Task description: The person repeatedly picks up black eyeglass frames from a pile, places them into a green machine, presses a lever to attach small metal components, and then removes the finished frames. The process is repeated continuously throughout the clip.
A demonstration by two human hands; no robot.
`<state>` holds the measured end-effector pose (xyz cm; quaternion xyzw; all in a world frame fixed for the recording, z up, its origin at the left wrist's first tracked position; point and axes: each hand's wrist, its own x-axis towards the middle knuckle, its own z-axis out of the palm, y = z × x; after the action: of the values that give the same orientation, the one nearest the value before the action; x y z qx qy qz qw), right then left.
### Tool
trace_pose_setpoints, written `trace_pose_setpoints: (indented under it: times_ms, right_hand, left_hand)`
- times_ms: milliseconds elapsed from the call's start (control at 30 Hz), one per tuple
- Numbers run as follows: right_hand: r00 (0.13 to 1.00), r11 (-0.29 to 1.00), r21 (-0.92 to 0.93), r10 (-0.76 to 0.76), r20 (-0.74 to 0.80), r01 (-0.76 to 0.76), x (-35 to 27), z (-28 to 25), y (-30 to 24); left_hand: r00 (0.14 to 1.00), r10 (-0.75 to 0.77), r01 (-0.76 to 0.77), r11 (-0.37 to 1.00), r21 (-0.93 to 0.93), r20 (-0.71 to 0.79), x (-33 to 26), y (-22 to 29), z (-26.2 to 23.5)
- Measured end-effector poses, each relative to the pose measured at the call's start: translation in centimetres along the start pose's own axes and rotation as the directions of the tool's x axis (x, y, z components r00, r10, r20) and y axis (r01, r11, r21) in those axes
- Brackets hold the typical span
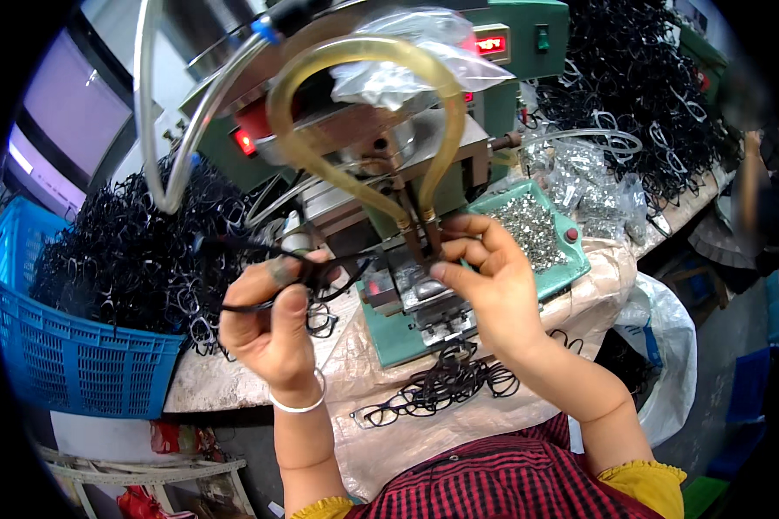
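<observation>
A black eyeglass frame (322, 273) is gripped between the thumb and fingers of my left hand (268, 333), its one end reaching to the bench machine (424, 290). My right hand (498, 281) is at the machine's other side, thumb and index finger drawn together beside the two upright metal pieces under the yellow hose (450, 112). Whatever those right fingertips pinch is too small or too hidden to name. Just right of that hand is a green tray (571, 270) of small silvery metal parts (528, 227).
Loose black eyeglass frames (446, 385) lie on the bench in front of the machine. A blue basket (78, 346) heaped with frames (138, 251) stands left. More frames (640, 95) are piled far right, near clear bags of metal parts (593, 186). A white sack (671, 346) hangs below right.
</observation>
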<state>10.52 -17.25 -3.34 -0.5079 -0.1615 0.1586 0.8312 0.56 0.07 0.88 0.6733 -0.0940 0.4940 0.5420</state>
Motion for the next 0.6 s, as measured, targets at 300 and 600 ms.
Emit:
trace_pose_setpoints:
  times_ms: [300,600]
  right_hand:
    - [0.92,-0.051,-0.992,-0.371,0.123,0.112,3.1,-14.3,4.4]
    - [0.818,0.198,-0.943,-0.564,0.115,0.269,3.7,-13.9,0.7]
  left_hand:
    - [0.705,0.108,-0.419,0.861,0.289,0.701,-4.0,-0.7,3.2]
    - [0.748,0.126,-0.404,0.865,0.297,0.651,-4.4,-0.4,3.8]
